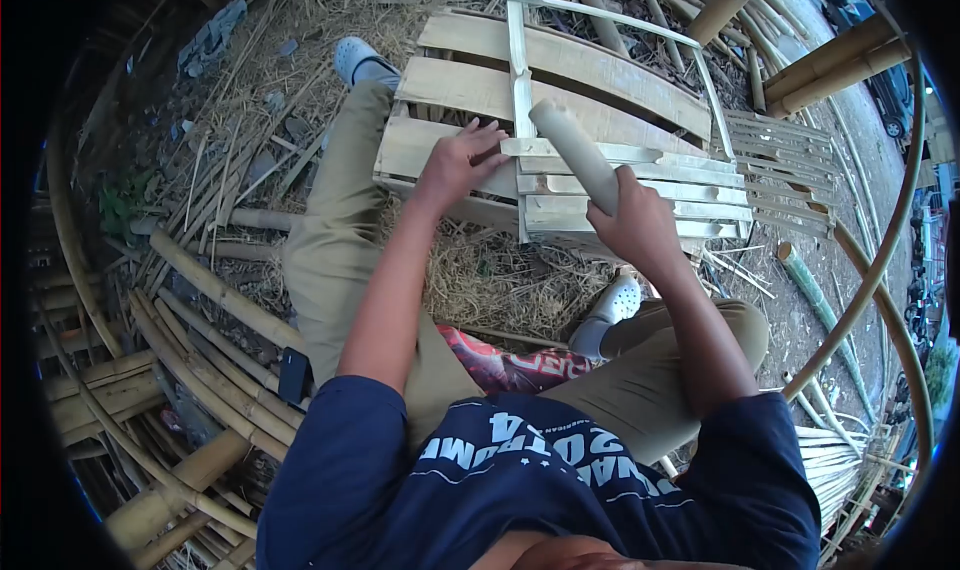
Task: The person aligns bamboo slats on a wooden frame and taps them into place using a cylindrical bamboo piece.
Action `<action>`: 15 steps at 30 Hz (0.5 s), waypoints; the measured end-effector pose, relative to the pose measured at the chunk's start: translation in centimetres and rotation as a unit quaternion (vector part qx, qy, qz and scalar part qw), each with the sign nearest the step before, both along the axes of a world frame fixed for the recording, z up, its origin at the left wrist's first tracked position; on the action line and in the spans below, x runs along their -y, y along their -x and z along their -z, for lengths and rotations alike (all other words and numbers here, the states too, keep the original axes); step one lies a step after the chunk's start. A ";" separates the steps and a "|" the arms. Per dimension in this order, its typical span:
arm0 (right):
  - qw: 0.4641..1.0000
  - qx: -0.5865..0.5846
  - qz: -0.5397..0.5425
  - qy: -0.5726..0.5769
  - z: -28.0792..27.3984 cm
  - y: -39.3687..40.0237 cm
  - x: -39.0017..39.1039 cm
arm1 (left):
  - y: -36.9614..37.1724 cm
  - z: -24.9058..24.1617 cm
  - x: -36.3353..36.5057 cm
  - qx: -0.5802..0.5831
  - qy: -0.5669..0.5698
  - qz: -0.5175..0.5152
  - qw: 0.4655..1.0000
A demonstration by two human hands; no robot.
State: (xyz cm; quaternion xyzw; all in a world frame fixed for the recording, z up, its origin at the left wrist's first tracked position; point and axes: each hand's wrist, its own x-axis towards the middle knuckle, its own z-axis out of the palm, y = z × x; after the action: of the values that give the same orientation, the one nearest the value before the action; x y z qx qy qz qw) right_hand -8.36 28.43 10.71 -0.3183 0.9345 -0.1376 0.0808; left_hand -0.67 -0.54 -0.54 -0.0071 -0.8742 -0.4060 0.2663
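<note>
A frame of flat bamboo slats lies on the ground in front of me, between my legs. My left hand presses down on a thin bamboo strip laid across the slats, fingers spread on it. My right hand grips a short round bamboo stick like a mallet, its far end raised over the strip beside the upright thin strip. A thin bent bamboo strip forms a loop over the far part of the frame.
Dry straw and bamboo scraps cover the ground. Long bamboo poles lie at my left, and thick poles at the upper right. A woven slat panel rests at right. A dark phone sits by my left thigh.
</note>
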 end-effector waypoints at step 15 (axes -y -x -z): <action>0.996 0.013 -0.005 0.093 -1.7 -1.9 -0.2 | -0.7 0.0 -0.6 0.039 -0.006 -0.015 0.999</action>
State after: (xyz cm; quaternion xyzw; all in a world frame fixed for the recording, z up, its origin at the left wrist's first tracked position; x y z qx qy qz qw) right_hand -6.42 28.62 12.42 -0.3271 0.9149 -0.2275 0.0642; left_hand 0.04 0.08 -0.50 0.0230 -0.8815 -0.4071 0.2380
